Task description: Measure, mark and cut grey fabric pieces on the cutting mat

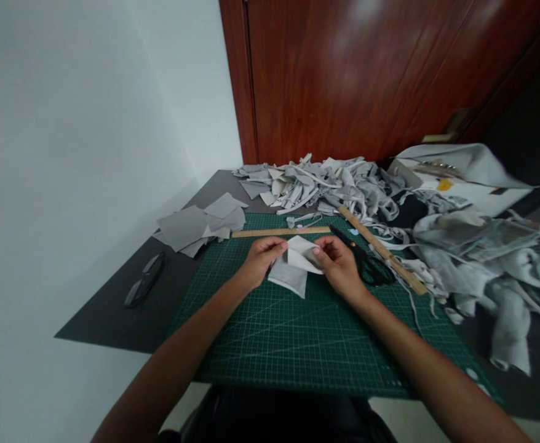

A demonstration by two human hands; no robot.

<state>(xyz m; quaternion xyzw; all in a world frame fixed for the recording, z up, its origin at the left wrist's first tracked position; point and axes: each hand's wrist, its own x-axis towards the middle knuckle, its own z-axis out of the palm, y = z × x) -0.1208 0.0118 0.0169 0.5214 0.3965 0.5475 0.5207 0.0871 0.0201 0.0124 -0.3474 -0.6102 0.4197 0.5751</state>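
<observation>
A small piece of pale grey fabric (292, 271) is held just above the green cutting mat (297, 332), partly folded. My left hand (261, 258) pinches its left top edge. My right hand (339, 263) pinches its right side, with the fold raised between the two hands. Black scissors (366, 263) lie on the mat just right of my right hand. A wooden ruler (280, 232) lies flat beyond my hands.
A second wooden stick (381, 249) lies diagonally at the right. A stack of cut grey squares (200, 226) sits at the left of the mat. Heaps of grey fabric scraps (325, 184) fill the back and right. Dark glasses (144, 280) lie on the grey table at left.
</observation>
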